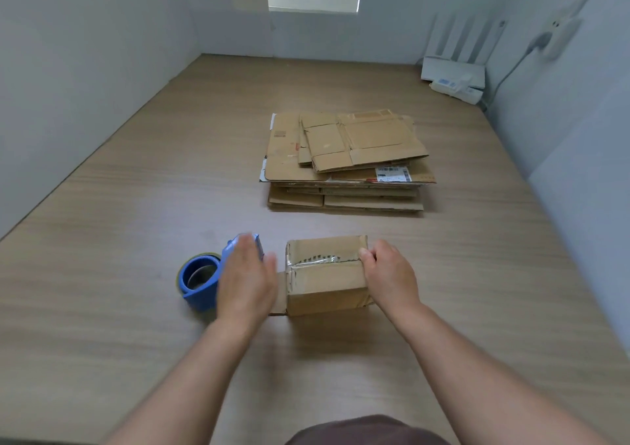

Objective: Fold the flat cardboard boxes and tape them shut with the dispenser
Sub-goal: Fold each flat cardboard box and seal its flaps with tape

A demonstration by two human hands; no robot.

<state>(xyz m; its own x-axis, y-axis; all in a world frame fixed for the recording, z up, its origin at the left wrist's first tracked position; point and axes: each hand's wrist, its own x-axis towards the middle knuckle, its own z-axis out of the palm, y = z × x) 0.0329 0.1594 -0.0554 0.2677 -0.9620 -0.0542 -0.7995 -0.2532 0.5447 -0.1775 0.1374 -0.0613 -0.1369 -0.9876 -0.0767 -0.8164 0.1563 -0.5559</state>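
Note:
A small folded cardboard box (325,282) stands on the wooden table, with clear tape along its top seam and down its left end. My right hand (390,276) holds the box's right end, fingers pinched at the top right corner. My left hand (247,279) is blurred and hovers flat, fingers apart, just left of the box and over the blue tape dispenser (201,279), hiding part of it. A stack of flat cardboard boxes (344,161) lies farther back in the middle of the table.
White walls close in the table on the left, back and right. A white router and power strip (455,78) sit in the far right corner, with a cable running up the right wall. A flap of the box lies flat at its left base (280,294).

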